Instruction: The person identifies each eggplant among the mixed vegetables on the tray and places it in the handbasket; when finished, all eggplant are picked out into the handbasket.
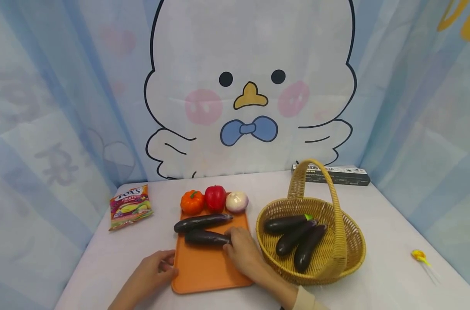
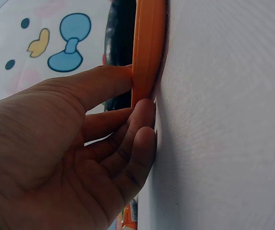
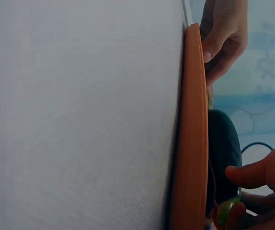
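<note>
An orange tray (image 1: pixel 205 271) lies on the white table. At its left edge, my left hand (image 1: pixel 153 272) pinches the rim; the left wrist view shows the thumb against the tray wall (image 2: pixel 148 52) and the other fingers curled low beside it. My right hand (image 1: pixel 242 251) grips the stem end of a dark purple eggplant (image 1: pixel 205 238) lying across the tray. Its green cap (image 3: pixel 227 210) shows between the fingers in the right wrist view. Just behind lies a second eggplant (image 1: pixel 200 222). An orange pepper (image 1: pixel 192 202), a red pepper (image 1: pixel 215 198) and an onion (image 1: pixel 237 202) line the tray's far end.
Right of the tray stands a wicker basket with a tall handle (image 1: pixel 339 232), holding three eggplants (image 1: pixel 309 249). A candy bag (image 1: pixel 130 206) lies at the back left. A long black box (image 1: pixel 335 175) sits behind the basket, and a lollipop (image 1: pixel 419 256) lies far right.
</note>
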{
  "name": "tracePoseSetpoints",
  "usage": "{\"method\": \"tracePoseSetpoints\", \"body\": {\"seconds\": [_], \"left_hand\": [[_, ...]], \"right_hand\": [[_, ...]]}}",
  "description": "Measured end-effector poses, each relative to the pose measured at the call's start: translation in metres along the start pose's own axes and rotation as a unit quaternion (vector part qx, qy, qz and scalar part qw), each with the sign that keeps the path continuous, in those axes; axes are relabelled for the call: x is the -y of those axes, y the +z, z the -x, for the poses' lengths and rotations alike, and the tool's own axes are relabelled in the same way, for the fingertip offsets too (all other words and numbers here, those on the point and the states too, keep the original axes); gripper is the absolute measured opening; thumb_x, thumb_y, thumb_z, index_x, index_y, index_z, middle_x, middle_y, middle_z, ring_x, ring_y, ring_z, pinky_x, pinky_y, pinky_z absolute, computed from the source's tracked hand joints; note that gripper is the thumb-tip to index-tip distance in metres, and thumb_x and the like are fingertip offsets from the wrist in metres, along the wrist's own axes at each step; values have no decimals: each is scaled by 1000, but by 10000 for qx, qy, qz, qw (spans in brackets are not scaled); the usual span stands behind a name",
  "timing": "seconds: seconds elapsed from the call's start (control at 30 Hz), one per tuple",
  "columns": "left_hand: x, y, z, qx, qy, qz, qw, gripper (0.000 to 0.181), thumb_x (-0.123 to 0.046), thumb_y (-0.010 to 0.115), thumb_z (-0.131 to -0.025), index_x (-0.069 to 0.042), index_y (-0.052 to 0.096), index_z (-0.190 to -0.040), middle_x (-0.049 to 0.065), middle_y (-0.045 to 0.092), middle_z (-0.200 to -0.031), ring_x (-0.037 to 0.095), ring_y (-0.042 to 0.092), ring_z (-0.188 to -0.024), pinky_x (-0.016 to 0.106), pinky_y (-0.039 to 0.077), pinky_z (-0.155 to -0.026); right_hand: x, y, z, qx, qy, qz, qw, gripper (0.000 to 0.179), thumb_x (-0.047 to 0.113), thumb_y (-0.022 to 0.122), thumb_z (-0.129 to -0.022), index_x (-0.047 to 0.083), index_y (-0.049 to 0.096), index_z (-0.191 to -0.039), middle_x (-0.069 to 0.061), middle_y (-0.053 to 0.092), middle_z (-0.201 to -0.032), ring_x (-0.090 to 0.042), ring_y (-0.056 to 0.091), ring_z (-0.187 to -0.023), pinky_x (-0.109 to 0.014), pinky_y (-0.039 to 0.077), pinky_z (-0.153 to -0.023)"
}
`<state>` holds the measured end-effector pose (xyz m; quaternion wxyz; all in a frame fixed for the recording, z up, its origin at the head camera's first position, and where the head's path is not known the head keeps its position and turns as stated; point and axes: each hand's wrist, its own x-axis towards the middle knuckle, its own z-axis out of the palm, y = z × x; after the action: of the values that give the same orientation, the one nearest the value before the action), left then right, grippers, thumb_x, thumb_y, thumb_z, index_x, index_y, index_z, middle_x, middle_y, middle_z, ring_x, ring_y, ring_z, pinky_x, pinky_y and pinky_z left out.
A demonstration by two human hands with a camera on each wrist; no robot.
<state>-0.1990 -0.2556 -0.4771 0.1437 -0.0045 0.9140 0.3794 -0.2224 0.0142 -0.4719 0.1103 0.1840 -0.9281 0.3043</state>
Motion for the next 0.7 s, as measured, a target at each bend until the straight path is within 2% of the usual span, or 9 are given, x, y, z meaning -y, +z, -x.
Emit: {"method": "tracePoseSetpoints", "body": {"seconds": [0.13,0.27,0.43,0.7], "left_hand": [[0,0,0,-39,52,-27,10000,61,-26,81,-82,2,58,-130,-1,63,-98,13,59,-82,38,53,-77],[1,0,-1,-101,87,-70,9999,60,-27,81,-82,2,59,-130,-1,63,-98,13,59,-82,38,53,-78],[2,1,-2,-136,97,-91,9998,61,-26,82,-81,2,59,-130,-1,63,-98,14,59,-82,38,53,-78],[2,3,-2,-143,75,-115,9998,59,-23,82,-81,2,60,-130,-1,62,-98,14,58,-82,37,53,-76]], "right_hand": [[7,-6,2,54,-24,63,10000,23,12,75,-87,5,66,-107,-4,64,-97,-21,59,-95,-39,49,-83],[14,-15,2,186,122,-21,9997,24,16,75,-87,7,67,-108,-3,66,-100,-20,60,-97,-40,49,-84],[23,-29,6,287,287,-344,9986,28,15,75,-86,7,68,-112,-5,67,-107,-22,61,-103,-43,49,-89],[33,-54,16,491,422,-929,9936,30,18,76,-87,9,70,-116,1,67,-107,-16,59,-97,-43,47,-86]]}}
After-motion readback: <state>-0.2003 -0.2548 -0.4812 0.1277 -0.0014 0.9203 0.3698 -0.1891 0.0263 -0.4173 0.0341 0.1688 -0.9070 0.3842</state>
